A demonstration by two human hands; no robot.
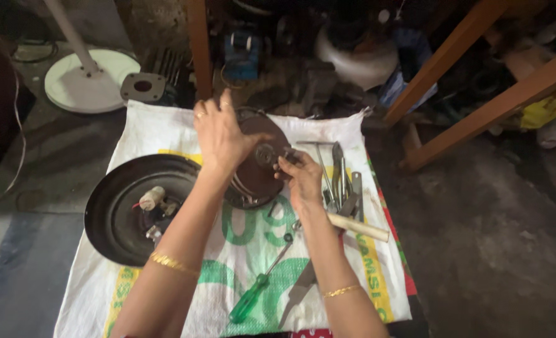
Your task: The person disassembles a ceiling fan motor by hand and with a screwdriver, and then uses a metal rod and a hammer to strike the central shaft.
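A: Green-handled screwdriver point(257, 289) lies nearest on the white sack point(165, 128), beside a hammer point(353, 225).
B: Further on, the right hand point(303, 178) pinches the motor's point(262, 164) hub; the left hand point(221, 134), fingers spread, steadies its rim, beside the black cover point(112, 206).

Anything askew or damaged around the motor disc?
No clear damage. The brown motor disc is tilted, propped by the left hand while the right hand works at its hub. The dark cover lies open with a capacitor and loose wires exposed.
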